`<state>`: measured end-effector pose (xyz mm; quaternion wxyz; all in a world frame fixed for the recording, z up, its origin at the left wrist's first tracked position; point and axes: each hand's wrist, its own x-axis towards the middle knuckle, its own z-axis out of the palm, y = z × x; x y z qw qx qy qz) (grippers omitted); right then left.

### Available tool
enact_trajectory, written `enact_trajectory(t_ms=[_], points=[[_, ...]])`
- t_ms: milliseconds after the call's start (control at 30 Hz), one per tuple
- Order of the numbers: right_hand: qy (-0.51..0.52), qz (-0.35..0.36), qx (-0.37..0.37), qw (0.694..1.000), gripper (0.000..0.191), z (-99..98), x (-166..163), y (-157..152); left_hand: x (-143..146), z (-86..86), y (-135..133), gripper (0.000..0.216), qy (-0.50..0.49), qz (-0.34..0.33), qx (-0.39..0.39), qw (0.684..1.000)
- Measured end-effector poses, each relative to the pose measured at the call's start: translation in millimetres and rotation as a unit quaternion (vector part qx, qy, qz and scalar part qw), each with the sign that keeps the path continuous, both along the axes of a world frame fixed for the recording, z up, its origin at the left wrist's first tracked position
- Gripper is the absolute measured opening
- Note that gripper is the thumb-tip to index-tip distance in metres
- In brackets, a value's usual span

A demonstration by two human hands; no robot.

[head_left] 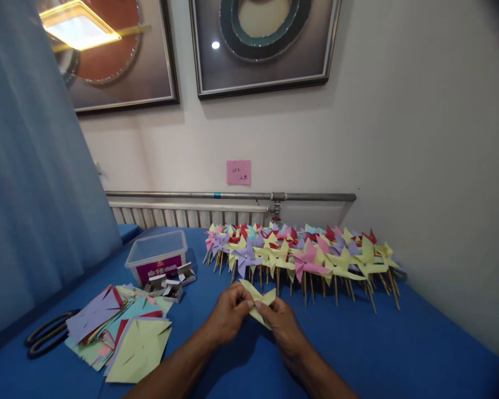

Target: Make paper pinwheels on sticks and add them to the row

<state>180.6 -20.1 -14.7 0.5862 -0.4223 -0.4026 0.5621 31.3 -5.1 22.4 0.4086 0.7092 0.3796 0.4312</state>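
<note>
Between my two hands, above the blue tabletop, is a pale yellow paper pinwheel with its corners folded inward. My left hand pinches its left side, thumb near the centre. From the right, my right hand grips the other side, its thumb also close to the middle. Whether a pin sits at the centre is hidden by the thumbs. Just beyond my hands lie many finished paper pinwheels on wooden sticks, in yellow, pink, purple, red and blue.
At left lies a pile of slit paper squares, with black-handled scissors beside it. Behind them stand a clear plastic tub and small open boxes. A blue curtain hangs at left; a radiator runs along the wall.
</note>
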Motion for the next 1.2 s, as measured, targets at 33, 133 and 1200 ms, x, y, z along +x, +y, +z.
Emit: enact_trajectory(t_ms=[33, 133, 1200], points=[[-0.007, 0.0, -0.002, 1.0, 0.048, -2.8, 0.6, 2.6, 0.1, 0.6, -0.7, 0.015, 0.005, 0.002, 0.006, 1.0], [-0.028, 0.003, 0.003, 1.0, 0.049, -11.2, 2.9, 10.2, 0.9, 0.2, -1.7, 0.014, 0.017, 0.01, 0.023, 1.0], [-0.029, -0.005, 0.006, 1.0, 0.041, -4.7, 4.8, 4.6, 6.3, -10.4, -2.0, 0.011, 0.053, 0.082, 0.013, 0.995]])
